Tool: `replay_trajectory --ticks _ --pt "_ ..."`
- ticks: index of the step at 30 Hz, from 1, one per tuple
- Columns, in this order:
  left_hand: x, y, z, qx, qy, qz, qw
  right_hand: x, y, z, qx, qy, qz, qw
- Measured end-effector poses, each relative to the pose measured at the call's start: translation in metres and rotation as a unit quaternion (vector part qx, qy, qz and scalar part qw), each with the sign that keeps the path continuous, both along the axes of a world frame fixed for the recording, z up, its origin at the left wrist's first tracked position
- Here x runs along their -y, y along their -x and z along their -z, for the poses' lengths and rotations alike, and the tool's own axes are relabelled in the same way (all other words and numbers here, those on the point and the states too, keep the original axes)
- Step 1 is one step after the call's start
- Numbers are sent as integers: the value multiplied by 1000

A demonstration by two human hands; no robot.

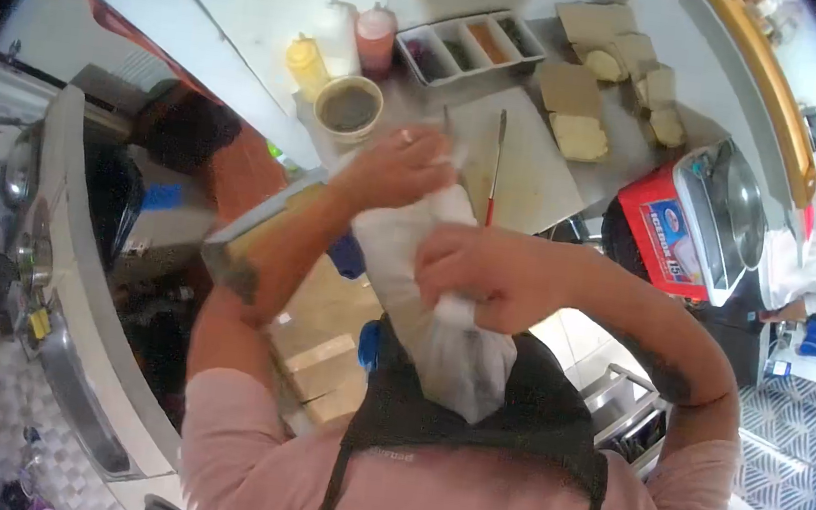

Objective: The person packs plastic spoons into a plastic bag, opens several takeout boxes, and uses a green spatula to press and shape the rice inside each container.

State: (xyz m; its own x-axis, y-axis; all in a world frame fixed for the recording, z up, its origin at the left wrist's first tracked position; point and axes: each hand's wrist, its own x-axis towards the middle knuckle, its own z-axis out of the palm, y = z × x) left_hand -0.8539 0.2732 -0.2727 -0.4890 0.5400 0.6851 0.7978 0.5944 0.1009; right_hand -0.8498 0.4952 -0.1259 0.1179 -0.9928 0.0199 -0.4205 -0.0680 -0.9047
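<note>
A whitish, partly see-through bag hangs in front of the dark apron, with its lower end reaching down over the chest. My left hand is closed on the top of the bag, near the counter's edge. Lower down and to the right, my right hand has its fingers curled round the bag's side. What the bag holds is blurred. Just beyond the hands lies a white cutting board with a red-handled knife on it.
Squeeze bottles and a tub of dark liquid stand behind my left hand. A tray with several compartments is at the back. Open cardboard boxes hold pale rounds. A red cooler is at right.
</note>
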Motion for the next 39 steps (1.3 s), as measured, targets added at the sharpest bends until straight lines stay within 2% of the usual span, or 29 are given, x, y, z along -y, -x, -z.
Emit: replay_trajectory --ticks 2,3,6,8,11,14,15,16,17,20,23,26,27,29,32,35,39 --pt "24 -7 -13 53 86 -14 995 -5 6 21 -57 86 74 992" --pt "34 -13 -14 91 87 -20 992 -6 8 32 -85 129 106 982" --pt "53 -39 -20 217 110 -69 968 -10 8 74 -83 65 216 971" --pt "57 -63 -28 314 154 -130 928 -4 4 112 -31 74 274 958" --pt "54 -94 -22 377 120 -210 894 16 -2 158 37 72 389 918" --pt "41 -116 -32 510 135 -243 814 38 -13 175 69 88 467 877" --pt "35 -126 -24 588 -32 -201 783 44 -16 179 75 98 485 866" --pt "30 -136 -9 642 -198 -154 724 48 -18 186 60 89 476 873" --pt "23 -144 1 671 -358 -100 641 52 -21 193 45 82 467 879" --pt "-17 -154 13 607 -580 -83 536 61 -18 204 46 43 488 870" --pt "-63 -151 27 507 -765 -49 394 66 -18 218 45 24 519 853" --pt "-78 -140 64 435 -609 -276 603 69 -31 221 -9 -8 548 837" --pt "-83 -137 67 414 -611 -304 602 71 -34 217 -36 -20 558 829" --pt "-87 -132 64 372 -612 -358 599 72 -38 213 4 -51 557 829" --pt "-87 -127 81 324 -599 -376 629 70 -39 214 30 -89 565 820" --pt "-73 -128 88 391 -608 -376 579 64 -37 225 -16 -96 535 839" --pt "-57 -128 77 401 -527 -427 616 54 -35 233 -41 -98 522 847"
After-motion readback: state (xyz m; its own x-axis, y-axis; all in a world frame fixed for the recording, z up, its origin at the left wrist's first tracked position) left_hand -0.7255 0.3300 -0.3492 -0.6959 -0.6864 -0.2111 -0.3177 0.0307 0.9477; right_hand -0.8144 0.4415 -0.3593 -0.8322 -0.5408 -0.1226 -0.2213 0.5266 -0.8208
